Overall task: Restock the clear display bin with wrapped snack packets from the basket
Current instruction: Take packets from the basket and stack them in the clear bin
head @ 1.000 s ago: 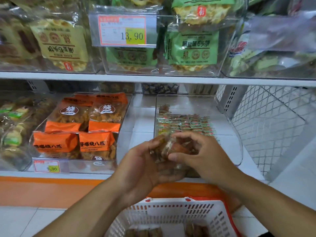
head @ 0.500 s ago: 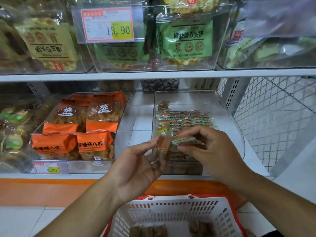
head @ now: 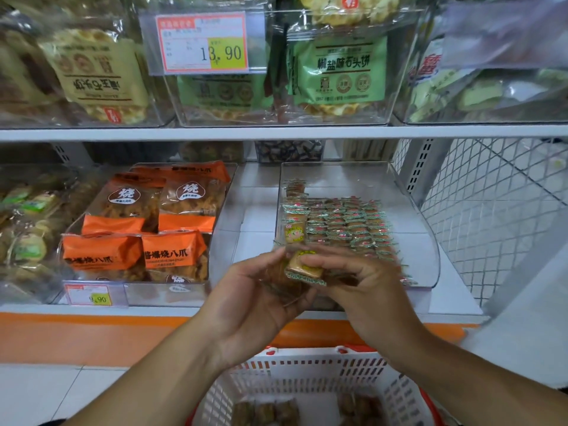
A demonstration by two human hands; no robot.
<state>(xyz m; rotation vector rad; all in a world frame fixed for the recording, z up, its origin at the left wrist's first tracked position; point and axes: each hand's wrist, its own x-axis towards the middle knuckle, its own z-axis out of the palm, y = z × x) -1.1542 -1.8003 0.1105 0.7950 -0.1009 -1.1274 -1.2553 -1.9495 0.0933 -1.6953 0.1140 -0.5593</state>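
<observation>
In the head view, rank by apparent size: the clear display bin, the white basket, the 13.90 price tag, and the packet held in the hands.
1. clear display bin, though the white basket is cut off by the frame edge and nearer, so their order is unsure.
2. 13.90 price tag.
3. packet, pinched by right hand over left hand.

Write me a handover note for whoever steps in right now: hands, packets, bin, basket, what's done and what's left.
Left hand: cradles a small stack of wrapped packets, in front of the bin.
Right hand: pinches one snack packet at the top of that stack.
Clear display bin: on the lower shelf, rows of packets already laid across its floor, room left at the back.
Basket: below the hands, a few brown packets still at the bottom.
Left: place the held packets, then empty the basket.
</observation>
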